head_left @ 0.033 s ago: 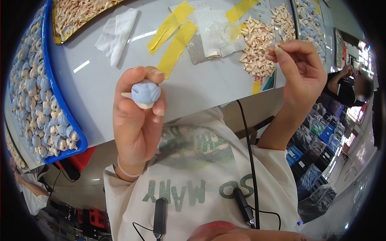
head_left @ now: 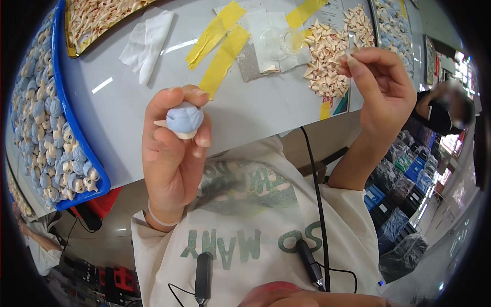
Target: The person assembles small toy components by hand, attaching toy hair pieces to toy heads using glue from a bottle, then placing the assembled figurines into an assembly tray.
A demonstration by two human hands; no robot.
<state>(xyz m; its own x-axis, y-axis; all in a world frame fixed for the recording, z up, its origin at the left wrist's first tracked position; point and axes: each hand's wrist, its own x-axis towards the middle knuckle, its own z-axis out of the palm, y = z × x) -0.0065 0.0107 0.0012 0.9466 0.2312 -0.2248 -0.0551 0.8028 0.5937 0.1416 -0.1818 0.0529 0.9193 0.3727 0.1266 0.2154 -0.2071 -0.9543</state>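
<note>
My left hand (head_left: 176, 135) is closed around a small doll head (head_left: 184, 118) with light blue moulded hair and a cream underside. One pointed cream ear sticks out from its left side. Thumb and fingers of my right hand (head_left: 381, 82) are pinched together beside a pile of small pointed cream pieces (head_left: 327, 59), some with reddish edges. Whatever sits between those fingertips is too small to make out. The two hands are well apart, both raised over the near side of the grey table (head_left: 266, 110).
A blue tray (head_left: 76, 140) full of similar heads stands at the left. Another tray (head_left: 71, 41) of pointed pieces is at the far left. A white cloth (head_left: 148, 46), yellow tape strips (head_left: 222, 64) and a clear round dish (head_left: 273, 43) lie between. A co-worker (head_left: 442, 110) is at the right.
</note>
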